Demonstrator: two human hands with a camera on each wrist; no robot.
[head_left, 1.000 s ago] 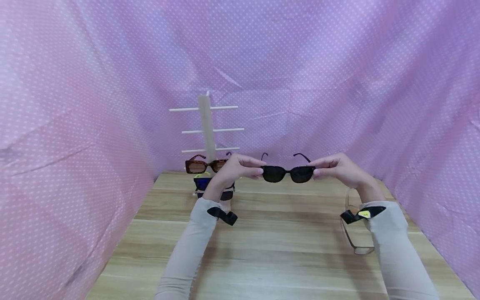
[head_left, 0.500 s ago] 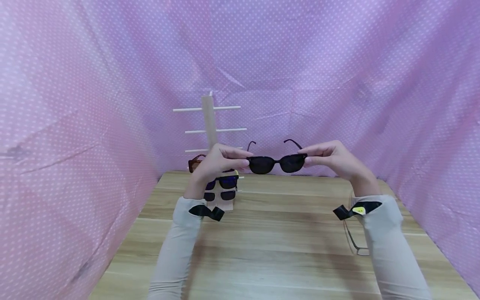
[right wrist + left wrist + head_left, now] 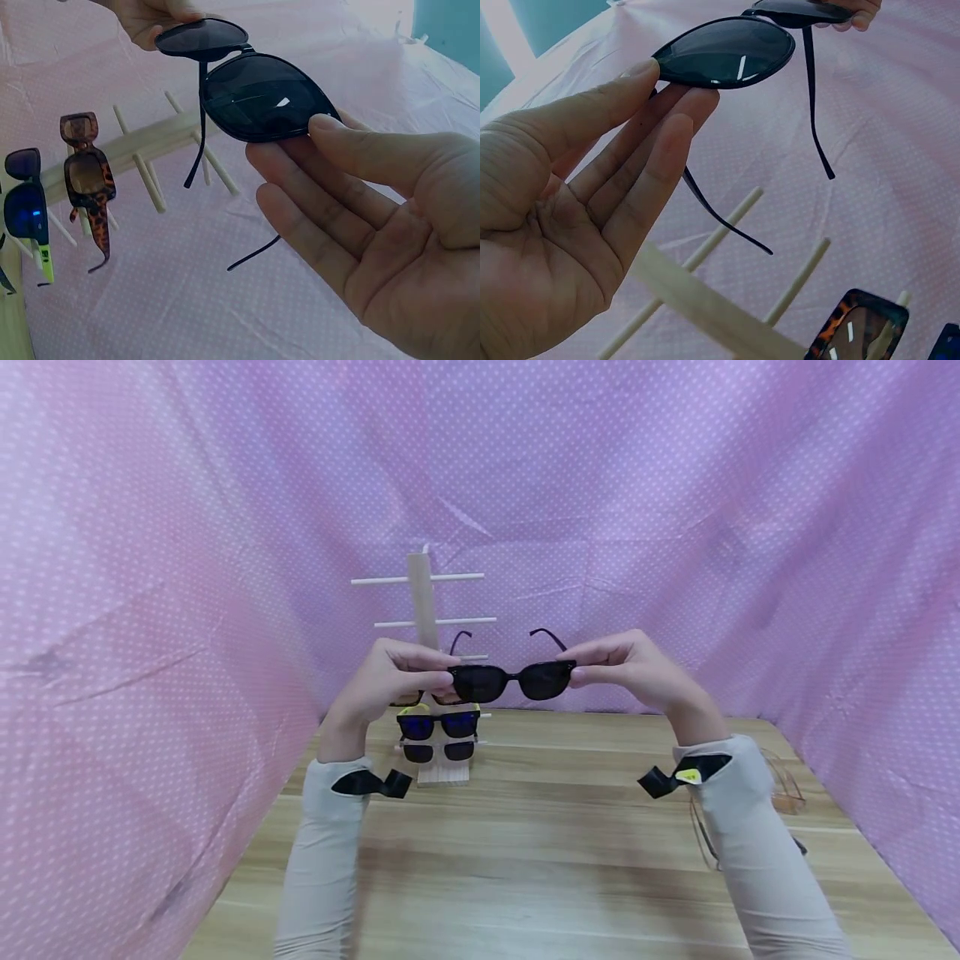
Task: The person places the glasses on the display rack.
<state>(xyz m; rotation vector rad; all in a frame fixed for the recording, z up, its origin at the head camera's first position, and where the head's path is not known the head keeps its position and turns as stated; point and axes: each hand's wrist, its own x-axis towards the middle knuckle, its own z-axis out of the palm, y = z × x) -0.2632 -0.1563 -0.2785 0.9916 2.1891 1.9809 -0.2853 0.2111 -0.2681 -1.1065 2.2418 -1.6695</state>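
Observation:
Between my two hands, black sunglasses (image 3: 481,683) hang in the air, lenses toward me and temples unfolded, pointing away. My left hand (image 3: 386,681) pinches their left end between thumb and fingers. At the other end, the thumb and fingers of my right hand (image 3: 633,672) pinch the frame's corner. Just behind the sunglasses stands a wooden display rack (image 3: 422,597) with white crossbars. Its lower bars carry tortoiseshell sunglasses (image 3: 86,172), mostly hidden in the head view, then blue-lensed sunglasses (image 3: 459,724) and a dark pair (image 3: 459,751) at the bottom. The upper bars hold no glasses.
Clear-framed glasses (image 3: 786,789) lie at the right of the wooden table (image 3: 525,860), partly behind the right sleeve. Thin-rimmed glasses (image 3: 701,835) lie nearer, also partly covered. Pink dotted cloth (image 3: 637,485) surrounds the table at the back and sides.
Both hands have carried the black sunglasses left and a little up, from right of the rack to in front of it. The grip at both ends stays the same.

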